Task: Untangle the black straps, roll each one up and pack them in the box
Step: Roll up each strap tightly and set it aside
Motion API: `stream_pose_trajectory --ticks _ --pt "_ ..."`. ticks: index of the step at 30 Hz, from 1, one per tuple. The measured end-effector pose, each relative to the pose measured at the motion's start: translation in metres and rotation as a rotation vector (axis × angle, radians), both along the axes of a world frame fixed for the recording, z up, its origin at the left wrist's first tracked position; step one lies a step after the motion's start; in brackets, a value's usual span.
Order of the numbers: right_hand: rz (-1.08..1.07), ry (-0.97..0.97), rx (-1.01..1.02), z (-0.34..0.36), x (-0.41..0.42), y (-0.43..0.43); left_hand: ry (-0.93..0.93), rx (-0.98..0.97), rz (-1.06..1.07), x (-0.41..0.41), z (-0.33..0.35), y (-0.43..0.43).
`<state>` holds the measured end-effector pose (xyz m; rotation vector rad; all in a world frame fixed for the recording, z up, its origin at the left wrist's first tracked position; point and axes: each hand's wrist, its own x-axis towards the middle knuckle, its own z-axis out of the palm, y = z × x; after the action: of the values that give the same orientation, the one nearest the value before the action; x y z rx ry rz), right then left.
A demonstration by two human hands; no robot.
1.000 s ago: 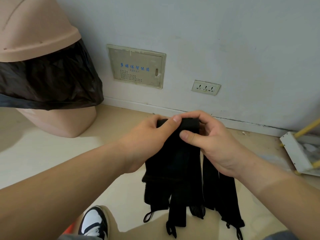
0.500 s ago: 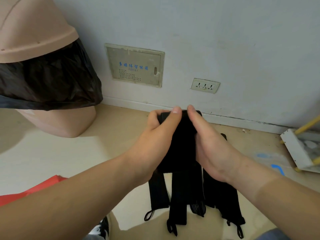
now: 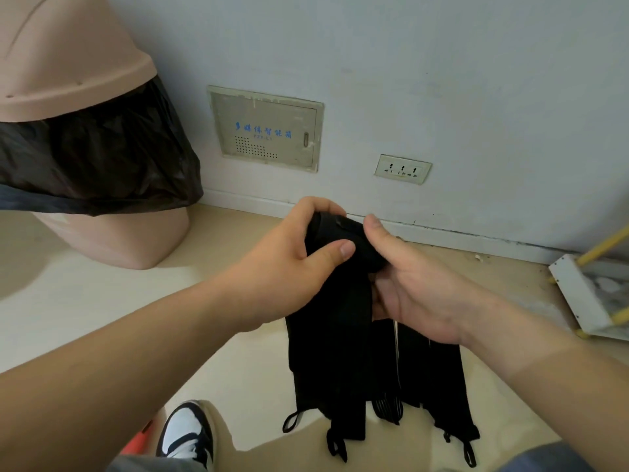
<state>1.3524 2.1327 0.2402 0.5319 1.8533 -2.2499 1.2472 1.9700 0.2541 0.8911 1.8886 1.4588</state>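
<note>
Soft, even light was seen (edges bowed outward); a dim shadow was cast on the floor (image 3: pixel 102 311) left of the bin (image 3: pixel 112 240).

Your black straps (image 3: pixel 326 352) hang bunched between your left hand (image 3: pixel 289 267) and right hand (image 3: pixel 418 291), top rolled into a coil, flat tails ending in small loops.

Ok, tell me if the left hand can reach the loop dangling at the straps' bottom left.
Probably yes, after letting go: the left hand grips the rolled top of the black straps, and the loop hangs below it with nothing in between.
</note>
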Motion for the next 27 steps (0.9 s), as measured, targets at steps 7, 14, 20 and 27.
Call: stream_pose_trajectory --ticks 7,14,20,27 --pt "-0.180 0.087 0.385 -0.008 0.001 -0.006 -0.212 -0.184 0.036 -0.001 -0.006 0.004" --pt "-0.197 0.288 0.533 -0.015 0.004 -0.008 -0.672 -0.138 -0.037 -0.006 -0.007 0.007" --pt "-0.204 0.341 0.604 -0.008 0.003 -0.002 -0.660 -0.073 -0.056 -0.004 -0.004 0.007" --pt "-0.251 0.129 0.107 -0.002 -0.005 -0.007 -0.520 0.047 0.104 0.003 -0.006 0.011"
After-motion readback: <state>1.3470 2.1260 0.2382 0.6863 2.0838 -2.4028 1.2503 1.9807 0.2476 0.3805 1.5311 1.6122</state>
